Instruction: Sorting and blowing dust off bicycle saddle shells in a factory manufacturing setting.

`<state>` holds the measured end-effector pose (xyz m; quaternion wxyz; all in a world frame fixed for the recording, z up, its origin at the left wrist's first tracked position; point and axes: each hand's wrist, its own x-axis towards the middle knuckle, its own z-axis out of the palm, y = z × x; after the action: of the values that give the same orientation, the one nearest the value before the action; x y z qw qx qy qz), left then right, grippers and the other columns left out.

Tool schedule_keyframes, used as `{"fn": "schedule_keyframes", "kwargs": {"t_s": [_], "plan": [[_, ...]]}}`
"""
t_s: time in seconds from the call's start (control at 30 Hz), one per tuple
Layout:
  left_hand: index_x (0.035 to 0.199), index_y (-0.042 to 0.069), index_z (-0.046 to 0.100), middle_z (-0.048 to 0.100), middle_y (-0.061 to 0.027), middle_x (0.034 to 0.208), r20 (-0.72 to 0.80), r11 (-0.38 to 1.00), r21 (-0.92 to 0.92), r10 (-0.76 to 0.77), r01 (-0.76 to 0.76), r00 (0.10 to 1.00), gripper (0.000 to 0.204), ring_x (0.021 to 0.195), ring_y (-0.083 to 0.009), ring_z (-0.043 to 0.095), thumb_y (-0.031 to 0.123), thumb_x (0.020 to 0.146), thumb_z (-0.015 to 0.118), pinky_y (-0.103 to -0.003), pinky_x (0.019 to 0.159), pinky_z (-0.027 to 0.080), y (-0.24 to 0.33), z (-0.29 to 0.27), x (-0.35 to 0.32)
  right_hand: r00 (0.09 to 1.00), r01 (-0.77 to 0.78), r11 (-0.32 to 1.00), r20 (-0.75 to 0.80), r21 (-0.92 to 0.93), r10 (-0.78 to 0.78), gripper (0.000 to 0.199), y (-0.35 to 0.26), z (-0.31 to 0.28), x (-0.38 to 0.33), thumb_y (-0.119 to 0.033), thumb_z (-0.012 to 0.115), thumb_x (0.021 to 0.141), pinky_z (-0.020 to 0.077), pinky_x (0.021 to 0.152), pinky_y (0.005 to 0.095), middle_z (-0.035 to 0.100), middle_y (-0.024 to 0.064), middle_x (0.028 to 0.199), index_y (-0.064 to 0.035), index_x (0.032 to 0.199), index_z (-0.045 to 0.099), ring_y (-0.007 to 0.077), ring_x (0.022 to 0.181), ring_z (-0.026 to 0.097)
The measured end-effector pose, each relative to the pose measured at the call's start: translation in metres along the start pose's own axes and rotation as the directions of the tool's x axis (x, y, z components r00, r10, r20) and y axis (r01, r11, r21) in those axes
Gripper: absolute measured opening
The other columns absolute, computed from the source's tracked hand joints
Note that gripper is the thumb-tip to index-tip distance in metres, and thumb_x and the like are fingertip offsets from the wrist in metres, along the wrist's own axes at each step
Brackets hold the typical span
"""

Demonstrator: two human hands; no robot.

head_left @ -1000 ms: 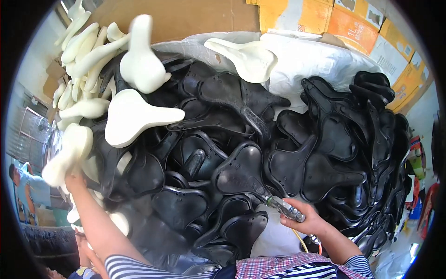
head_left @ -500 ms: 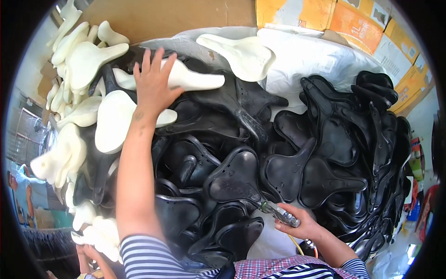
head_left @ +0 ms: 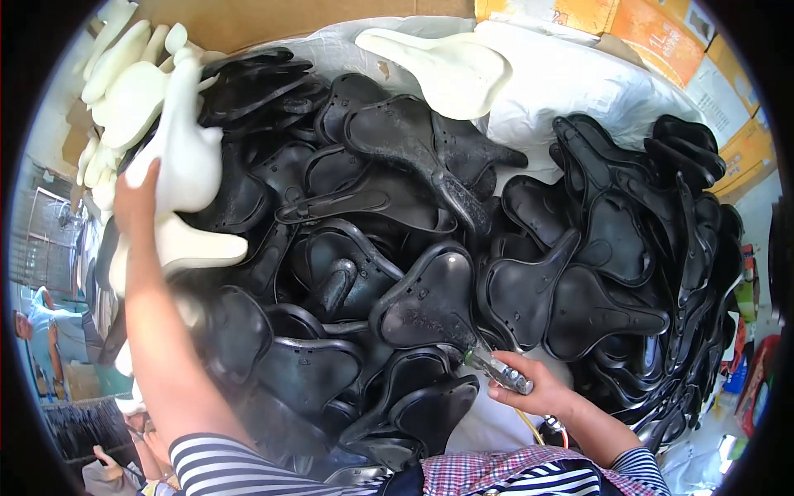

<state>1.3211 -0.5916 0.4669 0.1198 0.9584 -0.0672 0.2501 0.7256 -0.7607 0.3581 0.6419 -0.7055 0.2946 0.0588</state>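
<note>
At the left, my left hand [head_left: 137,198] is closed on the near end of a white bicycle saddle [head_left: 188,153]. My thumb lies on its face, and the other fingers are mostly hidden. Another white saddle [head_left: 197,245] lies beside my wrist, nose pointing right. Lower right, my right hand [head_left: 533,384] is wrapped around a slim tool with a clear, shiny handle [head_left: 504,372]. Its front end meets the nose of a black saddle [head_left: 430,302], broad end up and left. A yellow cord [head_left: 530,428] hangs below this hand.
Black saddles [head_left: 608,240] are heaped across the middle and right. White saddles [head_left: 136,99] pile up at the far left; one white saddle [head_left: 447,70] lies on white sheeting [head_left: 554,91] at the back. Orange cartons [head_left: 649,50] line the back right. Another person's hand [head_left: 106,459] shows lower left.
My left hand has moved left and nearer, from open over the white saddles to closed on one. White saddles have left the black heap's middle. My right hand stays on the tool.
</note>
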Motion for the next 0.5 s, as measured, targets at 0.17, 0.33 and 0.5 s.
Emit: {"fn": "schedule_keyframes", "kwargs": {"t_s": [0.17, 0.33, 0.5], "plan": [[0.127, 0.009, 0.052, 0.059, -0.0163, 0.121, -0.112, 0.986, 0.145, -0.069, 0.085, 0.991, 0.088, 0.109, -0.0358, 0.057, 0.073, 0.067, 0.061, -0.047, 0.09, 0.046, -0.066, -0.017, 0.013, 1.0, 0.023, 1.0, -0.004, -0.009, -0.023, 0.061, -0.001, 0.001, -0.002, -0.024, 0.074, 0.081, 0.0484, 0.082, 0.0297, 0.064, 0.0078, 0.095, -0.0007, 0.129, 0.046, 0.0147, 0.088, 0.062], [0.127, 0.005, 0.049, 0.057, -0.0202, 0.12, -0.187, 0.933, 0.324, -0.098, 0.156, 0.978, 0.09, 0.109, -0.0361, 0.057, 0.072, 0.068, 0.062, -0.047, 0.087, 0.047, -0.121, -0.016, -0.01, 0.998, 0.016, 1.0, -0.055, -0.003, -0.016, 0.06, 0.003, 0.001, -0.004, -0.023, 0.075, 0.079, 0.0481, 0.082, 0.0298, 0.065, 0.0084, 0.093, -0.0004, 0.128, 0.048, 0.0147, 0.088, 0.061], [0.133, -0.003, 0.037, 0.052, -0.0273, 0.122, -0.258, 0.813, 0.176, -0.506, 0.555, 0.823, 0.101, 0.11, -0.0414, 0.054, 0.071, 0.068, 0.063, -0.045, 0.092, 0.045, -0.178, -0.045, 0.019, 1.0, 0.022, 0.999, -0.022, -0.034, -0.023, 0.059, 0.002, -0.001, -0.002, -0.021, 0.075, 0.08, 0.0476, 0.081, 0.0283, 0.065, 0.0058, 0.094, -0.0003, 0.128, 0.048, 0.0126, 0.089, 0.06]]}}
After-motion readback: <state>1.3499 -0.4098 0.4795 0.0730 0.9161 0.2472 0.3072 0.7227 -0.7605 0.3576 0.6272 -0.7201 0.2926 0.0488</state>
